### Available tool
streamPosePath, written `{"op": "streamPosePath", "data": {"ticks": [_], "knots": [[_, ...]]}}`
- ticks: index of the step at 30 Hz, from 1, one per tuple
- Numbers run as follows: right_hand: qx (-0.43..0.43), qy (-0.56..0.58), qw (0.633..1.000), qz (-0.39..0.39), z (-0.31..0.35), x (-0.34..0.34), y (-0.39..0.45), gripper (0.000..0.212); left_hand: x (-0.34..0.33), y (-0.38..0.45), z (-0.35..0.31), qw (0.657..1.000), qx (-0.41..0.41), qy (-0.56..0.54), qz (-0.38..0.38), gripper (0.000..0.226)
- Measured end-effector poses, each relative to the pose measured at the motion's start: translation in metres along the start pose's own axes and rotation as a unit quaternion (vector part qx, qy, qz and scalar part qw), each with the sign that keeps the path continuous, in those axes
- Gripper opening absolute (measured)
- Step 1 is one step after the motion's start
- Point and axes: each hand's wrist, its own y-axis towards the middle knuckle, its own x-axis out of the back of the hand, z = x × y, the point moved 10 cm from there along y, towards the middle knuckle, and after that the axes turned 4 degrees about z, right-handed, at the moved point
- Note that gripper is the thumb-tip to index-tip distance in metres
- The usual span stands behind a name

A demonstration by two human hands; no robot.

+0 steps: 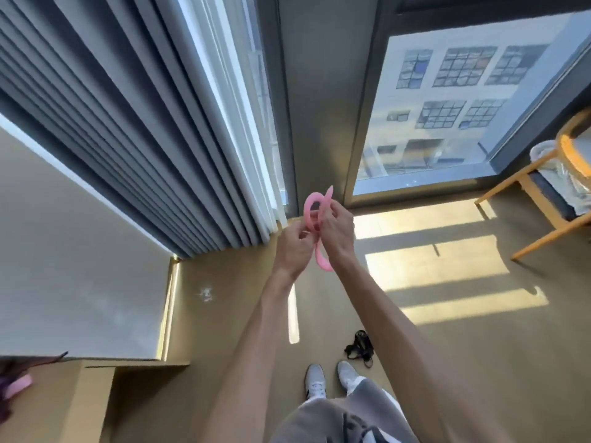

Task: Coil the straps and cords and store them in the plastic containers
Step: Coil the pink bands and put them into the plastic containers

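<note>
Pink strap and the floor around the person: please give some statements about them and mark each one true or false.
1. Both hands hold the pink strap. True: the left hand and the right hand both grip it in the air.
2. The pink strap lies flat on the floor. False: it is held up, partly looped, with one loop hanging below the hands.
3. A black strap bundle lies on the floor near the shoes. True.
4. The wooden chair stands at the left, by the curtain. False: it stands at the right, by the window.
</note>
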Motion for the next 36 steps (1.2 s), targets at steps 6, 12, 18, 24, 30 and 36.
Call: {"op": "streamPosePath", "data": {"ticks": [6, 12, 18, 24, 30, 36], "knots": [[0.081, -0.066, 0.990, 0.090, 0.027, -0.053, -0.005, 0.033, 0.070, -0.013, -0.007, 0.983, 0.035, -0.121, -0.135, 0.029], [0.093, -0.004, 0.949, 0.301, 0.054, -0.112, -0.019, 0.024, 0.138, -0.042, -0.019, 0.954, 0.031, -0.036, -0.297, 0.010], [0.015, 0.009, 0.840, 0.543, 0.033, -0.167, -0.052, 0.042, 0.188, -0.093, -0.043, 0.912, -0.063, -0.118, -0.389, 0.013], [0.058, -0.072, 0.798, 0.595, 0.017, -0.213, -0.110, 0.033, 0.238, -0.171, -0.019, 0.854, -0.013, -0.086, -0.513, 0.012], [0.106, -0.289, 0.694, 0.651, -0.019, -0.268, -0.179, 0.031, 0.251, -0.267, 0.083, 0.764, 0.101, -0.195, -0.606, 0.014], [0.176, -0.411, 0.594, 0.669, -0.056, -0.334, -0.281, 0.031, 0.281, -0.366, 0.144, 0.720, 0.148, -0.160, -0.659, 0.025]]}}
